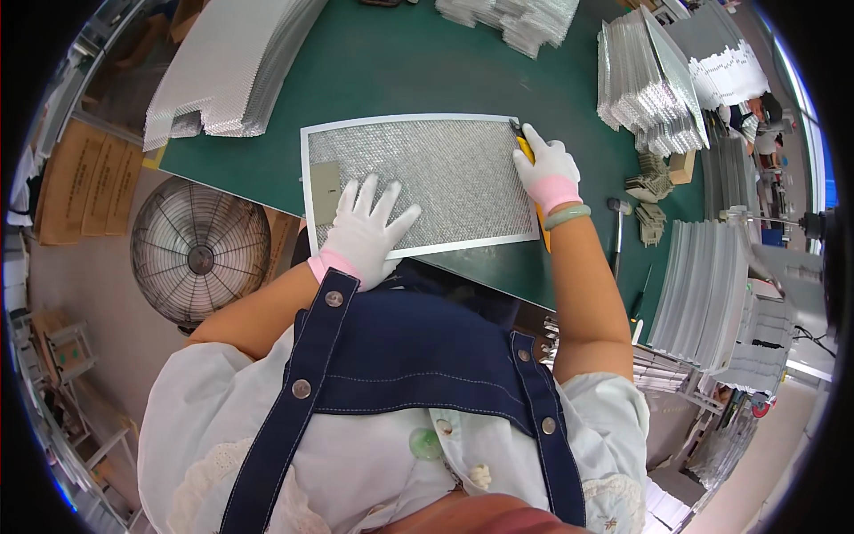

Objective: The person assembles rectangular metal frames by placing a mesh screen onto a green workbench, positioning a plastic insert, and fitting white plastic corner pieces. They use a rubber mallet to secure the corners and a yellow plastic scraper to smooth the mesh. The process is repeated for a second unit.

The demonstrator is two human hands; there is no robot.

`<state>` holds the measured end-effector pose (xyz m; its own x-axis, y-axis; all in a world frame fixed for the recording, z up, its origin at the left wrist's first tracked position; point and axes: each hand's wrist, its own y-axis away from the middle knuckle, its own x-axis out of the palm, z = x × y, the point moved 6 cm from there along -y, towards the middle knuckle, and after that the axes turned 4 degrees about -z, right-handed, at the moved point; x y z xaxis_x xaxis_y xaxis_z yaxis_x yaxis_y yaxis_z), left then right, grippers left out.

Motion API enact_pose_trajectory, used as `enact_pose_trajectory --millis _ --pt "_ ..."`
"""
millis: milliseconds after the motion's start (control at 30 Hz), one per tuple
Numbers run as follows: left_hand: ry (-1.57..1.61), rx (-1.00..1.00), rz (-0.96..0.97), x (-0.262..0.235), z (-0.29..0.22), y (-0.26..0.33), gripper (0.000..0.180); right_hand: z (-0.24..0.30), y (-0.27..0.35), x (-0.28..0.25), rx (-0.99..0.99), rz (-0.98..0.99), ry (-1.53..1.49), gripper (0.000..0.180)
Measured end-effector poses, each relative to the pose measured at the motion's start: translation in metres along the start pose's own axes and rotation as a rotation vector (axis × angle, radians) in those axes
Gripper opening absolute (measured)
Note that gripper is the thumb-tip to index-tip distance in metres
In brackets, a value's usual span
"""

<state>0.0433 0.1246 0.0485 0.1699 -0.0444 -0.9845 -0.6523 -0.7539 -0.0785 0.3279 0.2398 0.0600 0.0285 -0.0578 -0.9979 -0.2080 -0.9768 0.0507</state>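
Note:
A framed metal mesh filter panel (454,182) lies on the green table, its thin pale frame around silvery mesh. A small grey-green rectangular plate (326,189) sits at the panel's left side. My left hand (363,236), in a white glove with a pink cuff, rests flat on the panel's lower left with fingers spread. Gloved the same way, my right hand (549,171) is closed around a yellow-handled utility knife (526,149). The knife's front end is at the panel's far right corner; my palm hides part of its handle.
Stacked mesh sheets (231,67) stand at the far left, with another mesh stack (645,84) at the far right. A hammer (617,227), grey-green plates (651,187) and a pile of frame strips (703,285) lie on the right. A floor fan (201,254) stands left of the table (427,76).

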Motion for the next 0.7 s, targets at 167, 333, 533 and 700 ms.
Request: enact_pose_trajectory --millis 167,333,533,700 --pt "0.018 0.002 -0.017 -0.001 -0.0001 0.0005 0.077 0.006 0.0067 -0.0071 0.061 0.002 0.073 0.059" --pt "0.026 0.001 -0.008 -0.0006 0.0011 0.0 0.077 0.005 0.0066 -0.0026 0.102 -0.035 0.042 0.061" --pt "0.015 0.006 0.021 0.0016 0.0012 -0.001 0.077 -0.0006 0.0015 -0.0027 0.072 -0.021 0.043 0.064" --pt "0.025 0.002 0.016 0.0023 0.0016 -0.0011 0.077 0.0042 0.0032 -0.0013 0.076 -0.004 0.015 0.063"
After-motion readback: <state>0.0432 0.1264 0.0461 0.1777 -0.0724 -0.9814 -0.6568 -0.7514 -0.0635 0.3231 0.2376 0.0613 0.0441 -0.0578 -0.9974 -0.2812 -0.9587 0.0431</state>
